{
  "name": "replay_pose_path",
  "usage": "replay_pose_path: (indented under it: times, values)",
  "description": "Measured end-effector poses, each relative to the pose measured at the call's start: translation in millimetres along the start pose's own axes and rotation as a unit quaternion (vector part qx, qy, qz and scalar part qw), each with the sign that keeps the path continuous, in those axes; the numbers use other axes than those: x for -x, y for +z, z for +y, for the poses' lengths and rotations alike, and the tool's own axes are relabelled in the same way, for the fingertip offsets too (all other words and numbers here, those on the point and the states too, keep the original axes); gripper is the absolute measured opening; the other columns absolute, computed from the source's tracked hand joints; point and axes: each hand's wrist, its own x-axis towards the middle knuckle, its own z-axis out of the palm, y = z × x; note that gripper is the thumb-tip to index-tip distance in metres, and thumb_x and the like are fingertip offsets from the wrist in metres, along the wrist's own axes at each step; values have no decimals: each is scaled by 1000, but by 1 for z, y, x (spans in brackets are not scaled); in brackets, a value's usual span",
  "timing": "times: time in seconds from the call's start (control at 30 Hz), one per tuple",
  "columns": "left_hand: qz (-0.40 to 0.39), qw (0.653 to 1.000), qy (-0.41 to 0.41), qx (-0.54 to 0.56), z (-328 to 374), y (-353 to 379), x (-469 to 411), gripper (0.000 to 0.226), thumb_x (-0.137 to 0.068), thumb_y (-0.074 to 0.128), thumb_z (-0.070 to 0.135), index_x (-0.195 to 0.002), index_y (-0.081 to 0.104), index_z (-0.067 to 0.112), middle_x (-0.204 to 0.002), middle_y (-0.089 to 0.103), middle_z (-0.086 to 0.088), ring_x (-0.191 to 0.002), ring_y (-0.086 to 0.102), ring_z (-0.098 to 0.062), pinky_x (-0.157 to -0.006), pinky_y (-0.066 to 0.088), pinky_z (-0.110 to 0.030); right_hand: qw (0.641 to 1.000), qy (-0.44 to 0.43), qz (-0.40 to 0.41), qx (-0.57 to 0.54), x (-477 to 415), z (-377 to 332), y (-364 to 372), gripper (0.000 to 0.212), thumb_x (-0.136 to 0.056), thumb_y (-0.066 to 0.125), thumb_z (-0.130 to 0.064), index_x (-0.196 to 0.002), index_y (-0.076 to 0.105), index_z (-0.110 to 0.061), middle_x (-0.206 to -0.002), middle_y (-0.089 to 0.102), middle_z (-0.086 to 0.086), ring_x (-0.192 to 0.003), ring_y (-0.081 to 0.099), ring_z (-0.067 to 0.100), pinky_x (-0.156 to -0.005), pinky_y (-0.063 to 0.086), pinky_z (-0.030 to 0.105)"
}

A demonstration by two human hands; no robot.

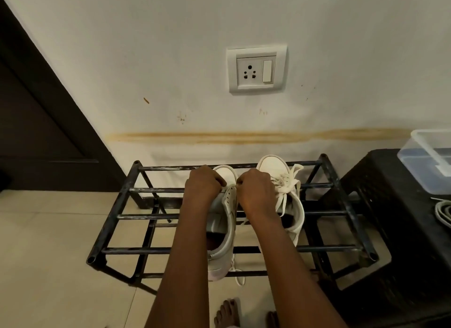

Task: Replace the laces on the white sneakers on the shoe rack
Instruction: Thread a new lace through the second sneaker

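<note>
Wall [170, 47]: off-white, scuffed, with a long brownish stain [244, 136] running level across it low down and a small orange mark [146, 100] above the stain's left end. Socket plate [256, 69]: white, fixed to the wall, one three-pin outlet with a rocker switch [267, 71] on its right. Door [36, 122]: dark, at left. Floor [48, 242]: pale tiles. Stool [395, 205]: black, at right, carrying a clear lidded box [429, 161] and, nearer the camera, a pale coiled cord [443, 211], both cut by the frame edge.
</note>
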Motion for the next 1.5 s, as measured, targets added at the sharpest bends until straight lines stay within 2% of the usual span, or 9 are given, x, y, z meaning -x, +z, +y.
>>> replay_pose_path:
  times: [0.27, 0.6, 0.87, 1.0, 1.2, 1.3, 1.37, 1.47, 1.5]
  values:
    - [-35, 999, -5, 36, -4, -8, -8, 19, -76, 75, 14, -96, 76, 13, -98, 73, -6, -93, 62, -16, -72, 40, -19, 1000, 5, -7, 17, -3, 2, 9, 24, -93, 50, -12, -109, 67, -12, -107, 65, 10, -101, 57, 25, -68, 36, 26]
    - [-48, 997, 33, 43, -5, -8, -4, 18, -76, 75, 10, -94, 76, 11, -95, 74, -7, -84, 61, -12, -64, 41, -13, 999, -20, -26, 25, 6, -2, 4, 26, -94, 42, -6, -108, 63, -6, -108, 62, 14, -104, 57, 27, -80, 45, 32]
    - [-53, 997, 62, 18, 1, -8, -2, 20, -75, 75, 8, -95, 75, 8, -99, 71, -10, -96, 63, -20, -78, 42, -18, 997, -37, -32, 61, 6, 2, 5, 28, -94, 44, -8, -112, 66, -13, -106, 63, 11, -102, 56, 25, -76, 42, 29]
    - [-30, 997, 77, 11, -1, -4, -5, 16, -75, 74, 9, -91, 76, 10, -100, 69, -8, -97, 60, -19, -75, 38, -17, 997, -25, -60, 48, 3, 2, 5, 25, -94, 49, -12, -112, 66, -13, -107, 62, 12, -104, 55, 27, -74, 40, 28]
    - [15, 994, 80, 74, -9, -8, -2, 11, -73, 68, 1, -79, 73, 8, -102, 58, -4, -99, 53, -15, -74, 32, -18, 988, -21, -50, -145, 4, -8, -4, 23, -90, 52, -3, -101, 72, -6, -101, 70, 15, -98, 62, 28, -86, 49, 35]
    - [43, 981, 59, 182, -16, -14, 2, 26, -82, 58, 3, -68, 58, 25, -105, 51, 0, -100, 52, -21, -82, 44, -37, 977, -37, -76, -193, 6, -15, -2, 20, -89, 60, -10, -105, 72, -10, -103, 71, 10, -98, 63, 22, -79, 42, 22]
    - [42, 969, 52, 239, -22, -16, 4, 26, -89, 55, 10, -72, 54, 30, -110, 52, -2, -93, 52, -21, -79, 48, -45, 971, -46, -58, -229, 5, -19, 1, 18, -88, 62, -12, -102, 73, -10, -101, 72, 9, -96, 64, 20, -78, 41, 22]
    - [13, 969, 29, 243, -30, -20, 9, 6, -88, 63, 22, -90, 64, 28, -109, 62, -5, -84, 55, -18, -67, 52, -36, 938, -2, -20, -347, 3, -23, 1, 14, -87, 64, -13, -94, 75, -9, -93, 73, 5, -90, 65, 15, -80, 44, 22]
    - [-2, 980, 25, 198, -33, -21, 7, 13, -84, 68, 28, -96, 69, 21, -105, 66, -7, -80, 57, -17, -69, 53, -35, 923, 13, -8, -384, 2, -24, 1, 13, -87, 65, -13, -93, 75, -8, -88, 73, 4, -85, 65, 14, -79, 46, 23]
